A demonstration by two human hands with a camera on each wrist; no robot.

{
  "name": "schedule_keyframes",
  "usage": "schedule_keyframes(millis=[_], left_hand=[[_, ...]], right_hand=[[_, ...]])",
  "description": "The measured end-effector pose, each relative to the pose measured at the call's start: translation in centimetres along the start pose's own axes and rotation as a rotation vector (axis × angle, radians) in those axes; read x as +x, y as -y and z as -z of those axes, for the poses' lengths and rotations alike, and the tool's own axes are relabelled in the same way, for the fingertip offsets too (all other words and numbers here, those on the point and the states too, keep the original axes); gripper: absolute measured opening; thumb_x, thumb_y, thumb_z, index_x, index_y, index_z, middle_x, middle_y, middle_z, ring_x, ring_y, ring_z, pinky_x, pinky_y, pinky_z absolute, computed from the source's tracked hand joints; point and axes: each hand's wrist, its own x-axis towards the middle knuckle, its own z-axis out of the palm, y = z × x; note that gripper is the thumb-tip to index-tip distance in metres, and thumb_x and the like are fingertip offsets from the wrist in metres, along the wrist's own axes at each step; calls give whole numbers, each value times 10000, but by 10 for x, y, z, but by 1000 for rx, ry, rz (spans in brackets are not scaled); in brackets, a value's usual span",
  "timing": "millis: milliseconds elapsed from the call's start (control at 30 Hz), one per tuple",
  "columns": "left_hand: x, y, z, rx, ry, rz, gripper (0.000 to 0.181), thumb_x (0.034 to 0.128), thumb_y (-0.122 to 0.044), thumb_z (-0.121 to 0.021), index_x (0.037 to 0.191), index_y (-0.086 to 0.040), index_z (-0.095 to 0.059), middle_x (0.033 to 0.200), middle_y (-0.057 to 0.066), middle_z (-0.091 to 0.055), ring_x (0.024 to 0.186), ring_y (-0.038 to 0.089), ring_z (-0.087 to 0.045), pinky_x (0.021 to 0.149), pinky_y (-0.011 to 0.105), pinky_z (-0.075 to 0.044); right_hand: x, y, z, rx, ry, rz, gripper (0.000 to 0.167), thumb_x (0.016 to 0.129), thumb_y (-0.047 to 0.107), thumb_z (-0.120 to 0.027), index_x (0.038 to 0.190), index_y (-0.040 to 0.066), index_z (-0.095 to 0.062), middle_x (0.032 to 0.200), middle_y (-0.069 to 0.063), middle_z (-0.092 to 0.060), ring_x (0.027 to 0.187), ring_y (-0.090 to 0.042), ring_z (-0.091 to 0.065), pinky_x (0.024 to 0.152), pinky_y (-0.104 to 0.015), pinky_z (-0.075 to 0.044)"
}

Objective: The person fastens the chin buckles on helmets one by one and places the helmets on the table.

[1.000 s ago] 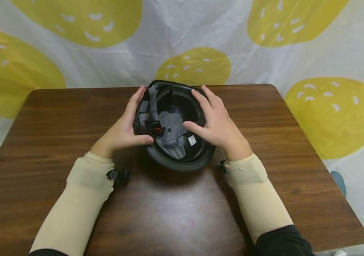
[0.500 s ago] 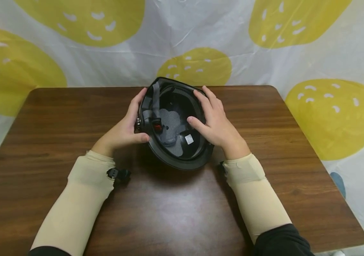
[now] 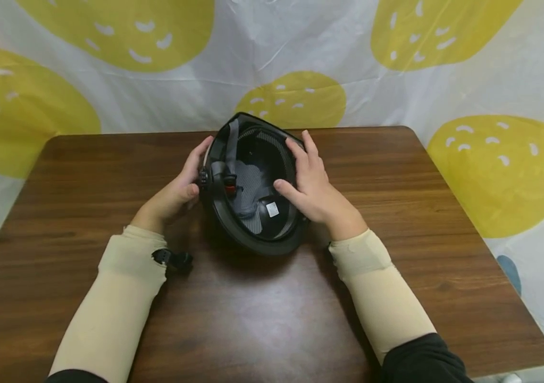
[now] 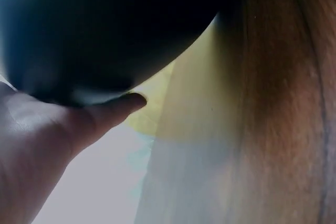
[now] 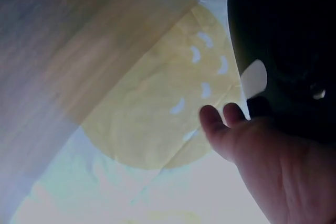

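At the near edge, black cuffs (image 3: pixel 422 356) give way to beige sleeves (image 3: pixel 382 287) that cover both forearms and end in wrapped bands at the wrists. A small black device (image 3: pixel 173 259) juts inward from the left wrist over the brown wood-grain counter (image 3: pixel 257 330), which shines in a pale patch here.

Beyond the wrists, the two hands flank a black helmet (image 3: pixel 257 234). It lies in the middle of the counter's far half, its opening turned up toward the head camera and tilted, with a shadow under its near rim; whether it touches the counter cannot be told. The left hand (image 3: pixel 171 191) lies against the outer side with fingers extended and thumb beside the shell, close to a ribbed knob (image 3: pixel 203 176). The right hand (image 3: pixel 317 191) has its fingers spread apart along the opposite rim, its thumb reaching over the opening.

Inside the helmet are a white label (image 3: pixel 272 209), grey ribbed padding (image 3: pixel 249 178), and a red and black buckle (image 3: pixel 230 188) near the left rim, with a grey strap (image 3: pixel 231 143) running above it.

Past the counter's far edge hangs a creased white sheet (image 3: pixel 281 37) printed with large yellow shapes (image 3: pixel 501 181).
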Motion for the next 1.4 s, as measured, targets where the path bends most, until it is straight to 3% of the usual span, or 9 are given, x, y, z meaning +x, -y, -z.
schedule_keyframes(millis=[267,333,467,600,800,900,1033,1200,1400], left_hand=[[-4,8,11,-45,44,16,1441,773,-665,-877,1711,-169,98,1730,158,-17,1436,238,-365,1052,285,-472],[-6,10,15,-47,26,23,1447,754,-659,-894,1716,-175,73,1709,163,-64,1238,172,-536,856,217,-532],[-9,12,21,-12,13,37,1496,699,-657,-929,1717,-150,42,1725,157,-51,1328,108,-458,980,208,-460],[-11,15,24,5,13,36,1509,661,-659,-948,1724,-158,-3,1760,104,-27,1529,192,-174,1168,256,-297],[-11,12,22,-11,10,24,1496,662,-610,-976,1730,-188,-16,1722,94,-120,1493,222,-270,1133,271,-386],[-11,5,19,23,32,29,1475,681,-581,-981,1731,-202,-15,1728,61,-98,1501,211,-277,1129,273,-399],[-9,-7,11,35,87,45,1414,724,-460,-1000,1732,-261,-28,1715,114,-165,1482,263,-365,1084,321,-482],[-1,-16,-8,59,144,44,1397,739,-364,-1012,1734,-264,-36,1629,197,-322,1416,307,-473,1053,378,-524],[3,-16,-22,74,166,47,1361,740,-360,-1012,1737,-227,-94,1637,174,-352,1396,317,-498,1047,391,-530]], right_hand=[[-4,7,-11,-51,109,-129,1106,983,556,-712,1723,263,56,1714,-36,350,1551,-581,-59,1188,-745,-170],[-3,8,-13,-49,114,-132,1118,981,515,-737,1721,252,59,1715,-46,349,1541,-600,-86,1190,-738,-181],[-2,11,-18,-26,116,-119,1139,979,494,-750,1719,228,74,1718,-69,339,1544,-601,-98,1204,-711,-192],[-2,14,-20,-18,112,-104,1131,989,654,-648,1716,220,100,1724,-97,323,1546,-598,-109,1203,-714,-190],[-3,27,-10,-40,-99,-29,1239,837,1008,-224,1707,147,-30,1746,-162,173,1537,-516,-191,1196,-685,-190],[-7,46,0,111,-237,58,1166,884,962,-301,1637,85,-153,1633,-242,-147,1337,-420,-430,1112,-545,-355],[-14,73,9,480,-175,103,1143,864,895,-552,1611,139,-130,1390,-231,-427,979,-316,-624,881,-371,-526],[-23,88,12,818,31,88,1362,763,736,-836,1671,325,93,1460,-216,-484,1063,-377,-721,860,-407,-614],[-28,90,8,949,103,145,1482,732,495,-988,1654,417,170,1504,-259,-514,1221,-407,-671,925,-496,-596]])
